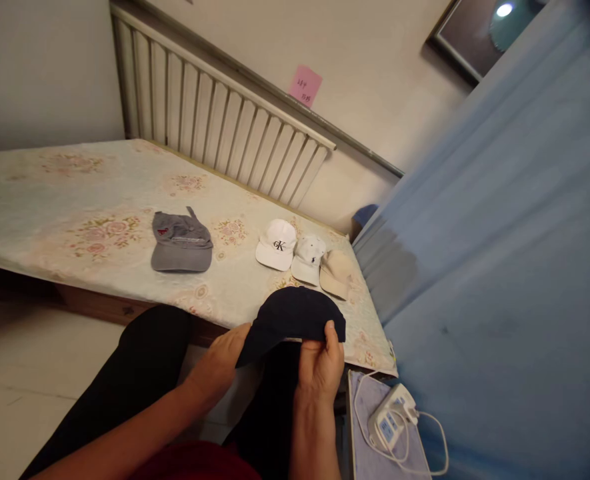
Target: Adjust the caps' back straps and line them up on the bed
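Observation:
Both of my hands hold a dark navy cap (295, 313) above my lap, at the near edge of a bed. My left hand (219, 365) grips the cap's brim from the left side. My right hand (322, 363) pinches the cap's lower edge, thumb on top. On the bed's floral cover (75, 200) lies a grey cap (181, 241), flattened. Further right sit three caps in a row: a white cap with a black logo (276, 244), a second white cap (307, 259) and a beige cap (335, 273).
A white slatted headboard (225, 127) leans against the wall with a pink note (305, 85) above it. A blue curtain (499, 233) fills the right. A white power strip with cable (392, 419) lies on a small stand at lower right. My dark-trousered legs (139, 373) are below.

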